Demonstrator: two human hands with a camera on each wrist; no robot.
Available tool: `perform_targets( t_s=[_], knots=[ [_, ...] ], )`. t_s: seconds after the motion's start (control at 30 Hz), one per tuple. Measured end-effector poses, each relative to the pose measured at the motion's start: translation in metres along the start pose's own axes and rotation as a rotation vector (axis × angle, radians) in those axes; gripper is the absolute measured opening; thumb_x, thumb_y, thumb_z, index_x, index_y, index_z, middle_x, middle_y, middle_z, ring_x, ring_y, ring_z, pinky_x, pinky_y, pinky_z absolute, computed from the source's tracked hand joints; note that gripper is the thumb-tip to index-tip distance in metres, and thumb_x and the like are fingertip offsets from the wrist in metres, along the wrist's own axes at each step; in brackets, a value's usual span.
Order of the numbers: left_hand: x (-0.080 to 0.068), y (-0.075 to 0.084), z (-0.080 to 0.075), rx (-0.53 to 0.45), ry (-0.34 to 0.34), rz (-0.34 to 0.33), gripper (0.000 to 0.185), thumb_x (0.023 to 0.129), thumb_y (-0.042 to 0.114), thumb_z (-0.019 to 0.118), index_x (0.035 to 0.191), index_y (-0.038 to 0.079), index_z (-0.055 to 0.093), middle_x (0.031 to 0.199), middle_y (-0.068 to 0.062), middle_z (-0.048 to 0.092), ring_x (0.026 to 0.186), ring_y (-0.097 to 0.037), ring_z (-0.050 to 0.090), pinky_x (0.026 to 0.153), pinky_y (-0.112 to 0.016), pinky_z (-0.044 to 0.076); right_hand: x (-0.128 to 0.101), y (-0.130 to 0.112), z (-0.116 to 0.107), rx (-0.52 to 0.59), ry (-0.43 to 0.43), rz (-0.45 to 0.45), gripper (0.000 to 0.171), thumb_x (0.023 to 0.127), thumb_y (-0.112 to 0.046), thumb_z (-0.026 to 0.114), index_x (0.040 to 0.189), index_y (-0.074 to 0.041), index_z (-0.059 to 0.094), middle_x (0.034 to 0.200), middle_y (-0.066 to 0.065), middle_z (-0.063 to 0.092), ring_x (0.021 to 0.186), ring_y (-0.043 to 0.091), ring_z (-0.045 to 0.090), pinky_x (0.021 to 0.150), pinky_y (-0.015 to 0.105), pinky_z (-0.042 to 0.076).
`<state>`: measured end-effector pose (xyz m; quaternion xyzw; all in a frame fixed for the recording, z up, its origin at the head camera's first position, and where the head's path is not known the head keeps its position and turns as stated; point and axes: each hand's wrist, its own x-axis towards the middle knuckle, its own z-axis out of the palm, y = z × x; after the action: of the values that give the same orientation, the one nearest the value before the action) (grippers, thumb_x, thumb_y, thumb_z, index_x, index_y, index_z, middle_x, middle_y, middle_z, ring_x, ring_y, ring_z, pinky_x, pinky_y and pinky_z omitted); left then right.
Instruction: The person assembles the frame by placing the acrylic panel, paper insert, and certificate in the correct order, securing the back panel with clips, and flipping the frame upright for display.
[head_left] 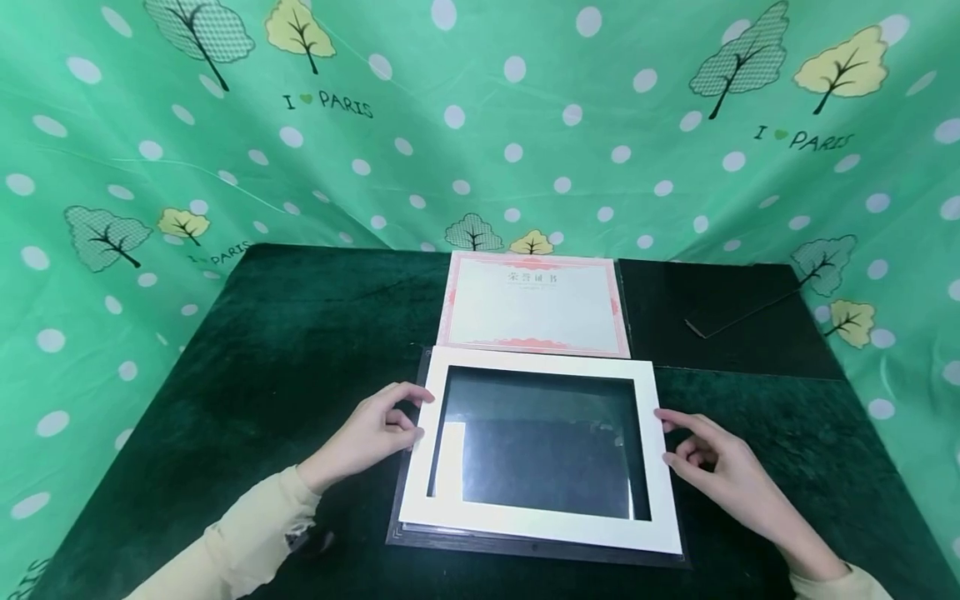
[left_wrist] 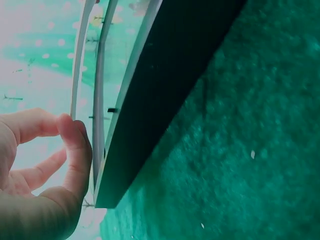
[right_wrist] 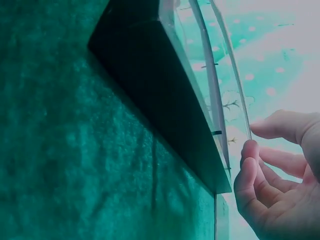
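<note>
A white rectangular picture mat (head_left: 540, 523) with a cut-out window lies over a dark picture frame (head_left: 480, 542) in the head view. My left hand (head_left: 371, 433) pinches the mat's left edge between thumb and fingertips. On the opposite side, my right hand (head_left: 720, 467) pinches the right edge the same way. Both wrist views show a gap between the mat's thin edge (left_wrist: 79, 60) and the frame's black side (right_wrist: 160, 90), so the mat is held above it. Small dark tabs (left_wrist: 112, 110) stick out from the frame's rim. Glossy reflections show through the window.
Behind the frame lies a certificate sheet (head_left: 532, 312) with a pink border. To its right is a black backing board (head_left: 735, 317) with a thin stand leg on it. Dark green cloth (head_left: 300, 333) covers the table, and a green dotted curtain (head_left: 480, 183) hangs around it.
</note>
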<state>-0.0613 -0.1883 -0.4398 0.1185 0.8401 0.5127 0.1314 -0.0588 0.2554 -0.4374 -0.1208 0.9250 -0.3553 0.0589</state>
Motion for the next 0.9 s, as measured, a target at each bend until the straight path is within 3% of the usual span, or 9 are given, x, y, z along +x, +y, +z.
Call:
perform_targets(
  t_s=[0.57, 0.9],
  knots=[
    [0.002, -0.014, -0.001, 0.181, 0.045, 0.067, 0.034, 0.084, -0.003, 0.069, 0.115, 0.007, 0.060, 0.108, -0.009, 0.055, 0.067, -0.009, 0.058, 0.061, -0.026, 0.054, 0.006, 0.002, 0.011, -0.034, -0.034, -0.045, 0.053, 0.081, 0.003, 0.073, 0.131, -0.001, 0.057, 0.104, 0.008, 0.057, 0.064, 0.006, 0.049, 0.055, 0.024, 0.045],
    [0.005, -0.012, -0.005, 0.222, 0.014, 0.092, 0.031, 0.084, 0.000, 0.070, 0.114, 0.006, 0.061, 0.101, -0.007, 0.053, 0.068, -0.009, 0.057, 0.063, -0.024, 0.054, 0.008, 0.003, 0.010, -0.034, -0.035, -0.063, 0.052, 0.082, 0.004, 0.072, 0.131, -0.002, 0.056, 0.105, 0.008, 0.056, 0.065, 0.006, 0.049, 0.056, 0.023, 0.045]
  ],
)
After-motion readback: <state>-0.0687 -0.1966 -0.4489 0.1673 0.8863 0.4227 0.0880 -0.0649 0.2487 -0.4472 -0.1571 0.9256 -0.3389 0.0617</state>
